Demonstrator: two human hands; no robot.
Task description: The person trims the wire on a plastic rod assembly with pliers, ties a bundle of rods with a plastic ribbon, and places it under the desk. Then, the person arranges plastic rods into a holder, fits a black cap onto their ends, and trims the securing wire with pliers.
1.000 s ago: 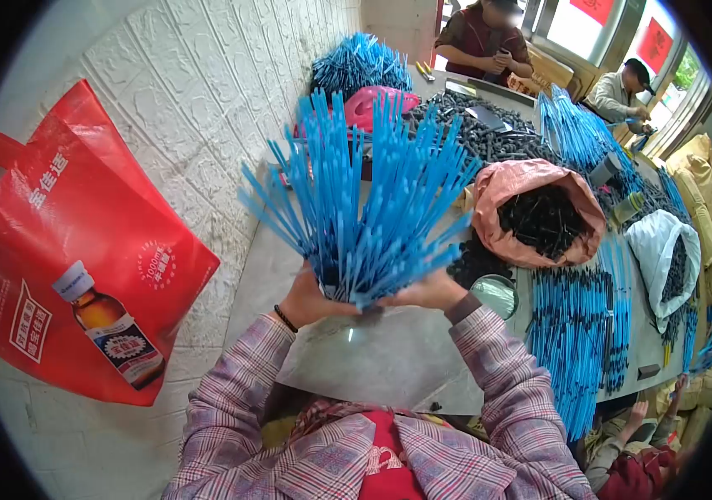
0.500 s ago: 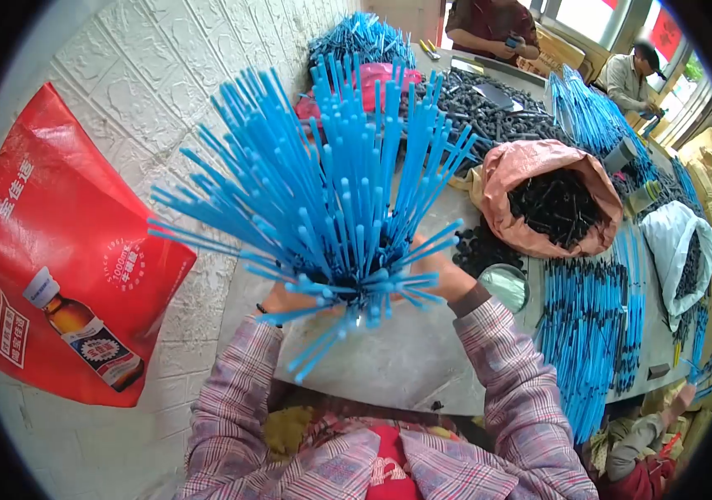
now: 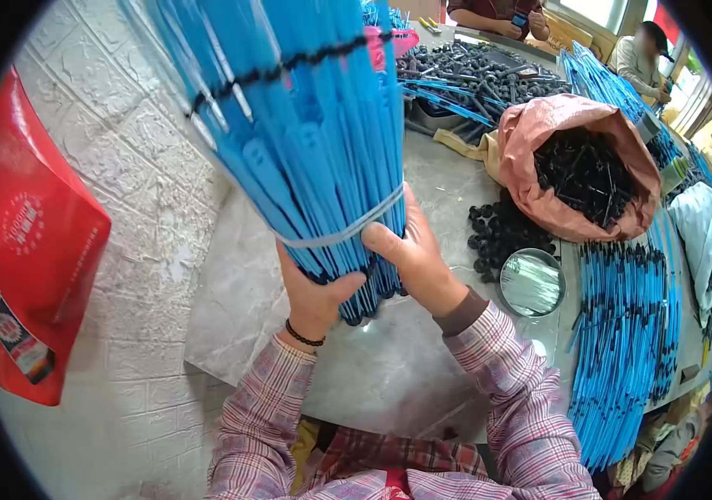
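A thick bundle of thin blue plastic rods (image 3: 322, 158) stands tilted in front of me, its upper end cut off by the frame. A pale band (image 3: 335, 233) circles it near the bottom, and a dark line of black parts (image 3: 289, 65) crosses it higher up. My left hand (image 3: 314, 292) is closed round the left side near the dark lower ends, below the band. On the right side my right hand (image 3: 418, 258) grips the bundle, its thumb against the band. The fingers behind the bundle are mostly hidden.
On the grey table (image 3: 289, 383) sit a pink sack of black parts (image 3: 522, 175), loose black caps (image 3: 493, 242), a round dish of pale strips (image 3: 531, 283) and stacked blue rods (image 3: 618, 358). A red bag (image 3: 31, 242) hangs left. Other people (image 3: 643, 62) are at the far side.
The bundle has turned from its splayed tips facing me to its side, showing the band and dark lower ends. Both hands now show clearly on it. My view has shifted slightly.
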